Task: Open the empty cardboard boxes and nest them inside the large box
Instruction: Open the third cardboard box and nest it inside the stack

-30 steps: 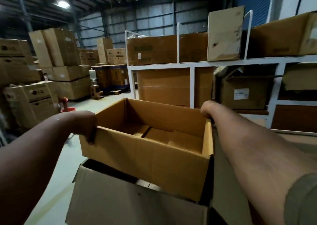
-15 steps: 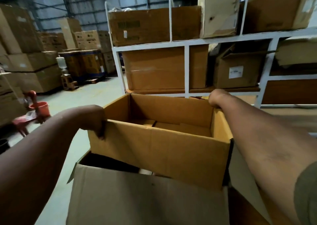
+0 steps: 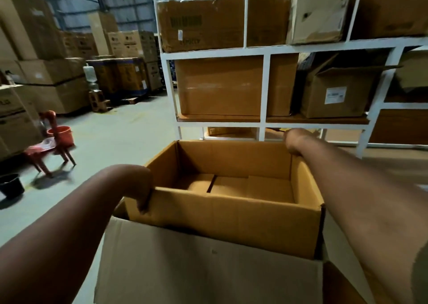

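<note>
Lower than half a second ago, the open cardboard box [image 3: 222, 220] is now sinking into the large box [image 3: 208, 266], its near wall partly hidden behind the large box's near flap. Both hands are still gripping it as it goes down. At the near left corner the left hand [image 3: 136, 185] is curling over the rim, fingers hooked down across the edge and pinching the cardboard. At the far right corner the right hand [image 3: 295, 141] is closing over the top edge, its fingers wrapping out of sight behind the wall. Inside, the open cardboard box is showing only its folded bottom flaps, with a dark seam running between them. It is sitting upright, slightly turned, in the middle of the scene, and the large box is filling the near foreground beneath it.

Just beyond, a white shelving rack [image 3: 266, 88] is standing on the far side, carrying several brown cartons. On the left, a red stand [image 3: 54, 146] with an orange bucket [image 3: 60, 135] is resting on the grey floor [image 3: 120, 137], and a black bucket [image 3: 10, 185] is sitting near the left edge. Stacked cartons are lining the far left.
</note>
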Demonstrator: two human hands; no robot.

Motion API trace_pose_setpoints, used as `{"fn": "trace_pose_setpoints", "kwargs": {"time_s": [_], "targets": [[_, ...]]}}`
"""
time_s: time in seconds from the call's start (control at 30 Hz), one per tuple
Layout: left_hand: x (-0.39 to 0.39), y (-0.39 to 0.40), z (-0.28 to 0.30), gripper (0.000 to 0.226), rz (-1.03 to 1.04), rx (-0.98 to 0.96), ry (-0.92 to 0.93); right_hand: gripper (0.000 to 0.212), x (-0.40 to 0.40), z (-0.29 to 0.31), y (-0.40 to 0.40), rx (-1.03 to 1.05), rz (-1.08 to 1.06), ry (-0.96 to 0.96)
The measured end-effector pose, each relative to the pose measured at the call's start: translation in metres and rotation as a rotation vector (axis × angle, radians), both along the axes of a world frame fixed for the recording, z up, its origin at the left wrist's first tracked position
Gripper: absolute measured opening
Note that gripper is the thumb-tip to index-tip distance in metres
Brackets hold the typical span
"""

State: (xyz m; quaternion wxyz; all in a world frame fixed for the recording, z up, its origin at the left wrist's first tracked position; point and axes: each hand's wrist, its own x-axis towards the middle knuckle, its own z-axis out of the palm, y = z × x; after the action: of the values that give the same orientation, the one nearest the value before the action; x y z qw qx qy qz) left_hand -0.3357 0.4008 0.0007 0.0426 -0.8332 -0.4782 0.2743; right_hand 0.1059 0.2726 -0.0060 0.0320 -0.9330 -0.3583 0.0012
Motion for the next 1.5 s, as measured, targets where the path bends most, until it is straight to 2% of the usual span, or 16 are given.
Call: {"fn": "trace_pose_setpoints", "kwargs": {"time_s": [0.13,0.23,0.37,0.43,0.67,0.77,0.87,0.97,1.1,1.2,1.27,1.37,1.5], "targets": [[0.003,-0.01,-0.022,0.059,-0.018,-0.041,0.056,0.015,-0.012,-0.013,0.0,0.122,-0.044,-0.07],[0.002,-0.012,-0.024,0.053,-0.053,-0.074,0.094,0.017,-0.021,-0.012,-0.001,0.082,-0.026,-0.077],[-0.001,-0.015,-0.018,0.046,-0.166,-0.064,0.195,0.007,-0.018,-0.007,-0.006,0.05,-0.043,-0.005],[-0.001,-0.013,-0.019,0.043,-0.104,-0.046,0.11,0.007,-0.014,-0.005,-0.009,0.108,-0.052,-0.005],[-0.008,-0.009,-0.006,0.058,-0.135,-0.031,0.144,0.013,-0.016,0.016,-0.009,0.229,-0.017,-0.078],[-0.009,-0.008,-0.003,0.061,-0.159,-0.039,0.151,0.015,-0.017,0.03,-0.011,0.162,-0.002,-0.042],[-0.006,-0.002,-0.011,0.06,-0.151,-0.058,0.142,0.012,-0.019,0.011,-0.016,0.082,-0.029,-0.023],[-0.001,0.01,-0.026,0.055,-0.121,-0.053,0.157,0.004,-0.028,-0.01,-0.013,0.115,-0.09,-0.047],[0.006,0.025,-0.038,0.054,-0.083,-0.062,0.185,0.009,-0.027,-0.009,-0.003,0.14,-0.105,-0.043],[0.011,0.029,-0.035,0.046,-0.101,-0.044,0.137,0.007,-0.021,-0.005,0.003,0.141,-0.094,-0.072],[0.013,0.034,-0.032,0.043,-0.144,-0.025,0.179,0.007,-0.015,-0.003,0.007,0.098,-0.071,-0.125],[0.012,0.039,-0.036,0.049,-0.141,-0.029,0.259,0.014,-0.009,-0.006,0.013,-0.005,-0.051,-0.136],[0.017,0.024,-0.041,0.059,-0.099,-0.036,0.297,0.024,-0.009,-0.015,0.025,-0.109,0.023,0.017]]}}
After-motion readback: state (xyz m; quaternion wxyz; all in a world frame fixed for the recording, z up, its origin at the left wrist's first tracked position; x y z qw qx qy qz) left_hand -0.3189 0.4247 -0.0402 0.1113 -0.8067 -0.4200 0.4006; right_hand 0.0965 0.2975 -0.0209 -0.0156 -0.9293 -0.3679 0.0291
